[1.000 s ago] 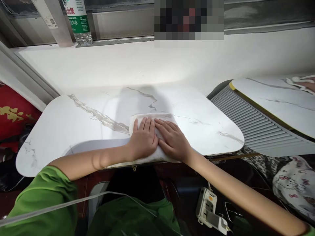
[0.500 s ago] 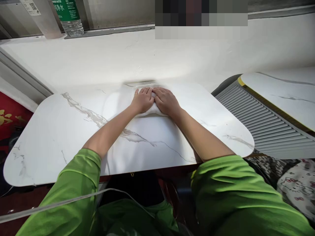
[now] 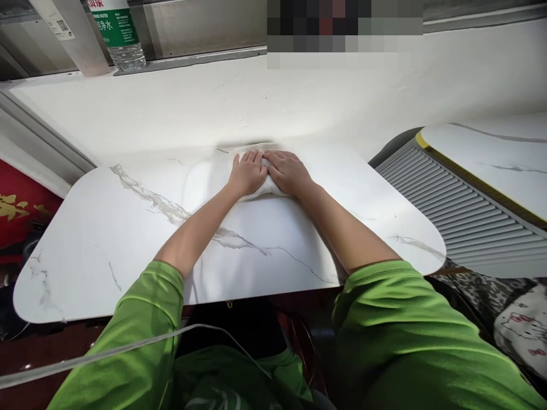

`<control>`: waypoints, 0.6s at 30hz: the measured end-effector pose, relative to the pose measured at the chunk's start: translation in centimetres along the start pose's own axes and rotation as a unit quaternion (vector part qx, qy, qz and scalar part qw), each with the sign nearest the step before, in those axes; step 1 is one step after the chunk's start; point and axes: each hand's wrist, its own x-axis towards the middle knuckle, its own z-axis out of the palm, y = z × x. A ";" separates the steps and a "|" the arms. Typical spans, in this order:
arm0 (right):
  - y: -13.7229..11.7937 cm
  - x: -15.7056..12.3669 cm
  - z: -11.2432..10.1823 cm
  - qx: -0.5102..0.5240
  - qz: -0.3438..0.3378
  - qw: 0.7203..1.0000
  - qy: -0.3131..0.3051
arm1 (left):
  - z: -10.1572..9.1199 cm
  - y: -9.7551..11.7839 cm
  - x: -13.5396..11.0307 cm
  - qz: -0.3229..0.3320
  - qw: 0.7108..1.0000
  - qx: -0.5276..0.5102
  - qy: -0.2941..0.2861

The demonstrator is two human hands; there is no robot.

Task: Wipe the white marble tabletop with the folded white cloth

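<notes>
Straight ahead at twelve o'clock, near the far edge of the worktop (image 3: 106, 239), I have a white cloth (image 3: 270, 187) under both hands. My left hand (image 3: 248, 172) lies palm down on its left part, and my right hand (image 3: 289, 172) lies palm down on its right part. The left fingers are close side by side, with just the little one a bit apart. The right fingers are pressed together and lean in toward the left hand. I see no pinch; they rest flat on top. I can't tell if the fingertips of the two hands touch.

The white wall (image 3: 179, 114) is just past the cloth. If I push too far toward twelve o'clock, the fingertips could bump it and the cloth could crumple. If one hand presses harder, the cloth could twist or slip from under the other, more so because I am reaching far out. A pale cord (image 3: 149, 340) runs across my left sleeve (image 3: 145, 302) toward nine o'clock, and a big swing of that arm could snag it. The water bottle (image 3: 117, 34) at eleven o'clock is well apart, so it worries me less.
</notes>
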 end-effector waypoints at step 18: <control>-1.1 -20.9 -8.4 -0.030 -0.046 0.998 0.029 | 2.0 14.0 -13.8 0.119 0.992 0.046 -0.024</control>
